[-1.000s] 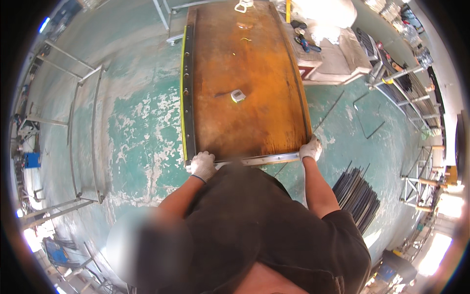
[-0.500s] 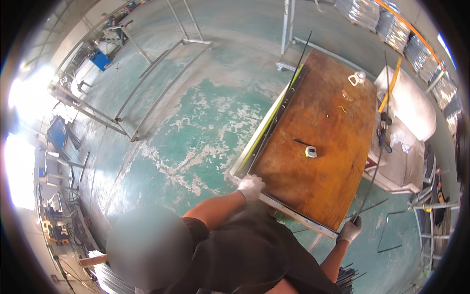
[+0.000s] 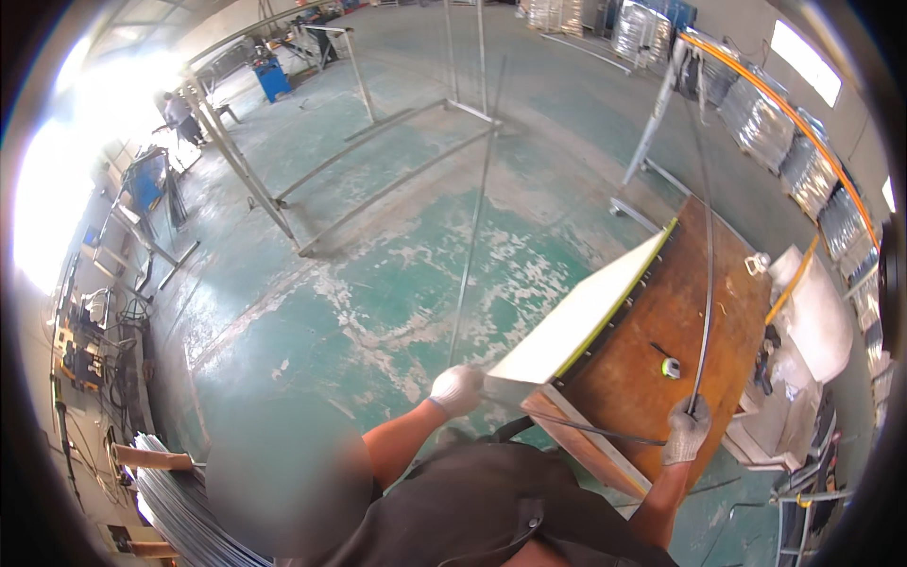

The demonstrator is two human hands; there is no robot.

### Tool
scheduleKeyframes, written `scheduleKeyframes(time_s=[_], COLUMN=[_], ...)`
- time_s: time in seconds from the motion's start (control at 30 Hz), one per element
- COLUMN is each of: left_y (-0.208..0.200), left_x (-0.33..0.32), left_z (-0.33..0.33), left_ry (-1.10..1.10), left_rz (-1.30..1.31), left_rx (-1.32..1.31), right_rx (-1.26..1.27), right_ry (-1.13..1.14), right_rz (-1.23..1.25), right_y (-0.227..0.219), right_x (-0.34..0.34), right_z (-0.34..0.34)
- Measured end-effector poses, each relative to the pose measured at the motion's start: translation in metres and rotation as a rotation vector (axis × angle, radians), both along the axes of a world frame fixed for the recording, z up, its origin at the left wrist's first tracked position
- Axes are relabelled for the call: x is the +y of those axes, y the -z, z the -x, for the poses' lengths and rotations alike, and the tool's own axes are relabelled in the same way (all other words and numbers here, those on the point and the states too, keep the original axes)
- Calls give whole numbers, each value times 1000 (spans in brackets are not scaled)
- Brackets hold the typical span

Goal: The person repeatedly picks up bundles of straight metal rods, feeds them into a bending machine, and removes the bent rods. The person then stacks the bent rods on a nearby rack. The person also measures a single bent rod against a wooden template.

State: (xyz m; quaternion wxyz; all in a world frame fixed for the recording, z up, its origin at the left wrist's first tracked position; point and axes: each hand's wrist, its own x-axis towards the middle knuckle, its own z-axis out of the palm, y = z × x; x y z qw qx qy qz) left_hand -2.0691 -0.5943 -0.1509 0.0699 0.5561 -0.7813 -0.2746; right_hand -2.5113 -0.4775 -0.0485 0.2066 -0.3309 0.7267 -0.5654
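Observation:
A long thin dark metal rod point(image 3: 709, 283), seemingly one piece bent into a wide U, spans between my gloved hands. My left hand point(image 3: 457, 390), left of the table's near corner, is closed at one bend; a leg rises from it over the floor. My right hand point(image 3: 687, 430) is closed at the other bend, above the tabletop's near right part. The crosspiece runs over the table's near edge. Below it lies the brown worn tabletop point(image 3: 652, 331), with a yellow-green strip point(image 3: 614, 312) along its left edge. A tape measure point(image 3: 670, 368) rests on top.
Right of the table stand a pale bulky sack point(image 3: 817, 312) and hand tools point(image 3: 765, 364). Metal frames point(image 3: 397, 180) occupy the floor ahead. A bundle of rods point(image 3: 179, 496) lies at lower left, beside a wooden handle point(image 3: 151, 458). Wrapped pallets point(image 3: 756, 123) line the far right.
Both hands have moved with the bent rod, the left one leftward off the table's corner. The rod's left leg now stands clear of the table's left edge. The view has turned too.

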Motion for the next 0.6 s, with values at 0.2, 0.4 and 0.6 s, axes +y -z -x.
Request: scheduleKeyframes(time_s=[0.2, 0.4, 0.6], left_y=[9, 46, 21], left_x=[31, 62, 32], left_z=[-179, -309, -405], left_ry=[-96, -157, -435], left_rz=[-275, -44, 405], left_rx=[-256, -257, -94], right_rx=[-344, -479, -534], right_ry=[-392, -697, -1066], right_rz=[92, 56, 149], right_y=[-23, -58, -80], right_x=[-78, -144, -257], right_z=[-189, -324, -436])
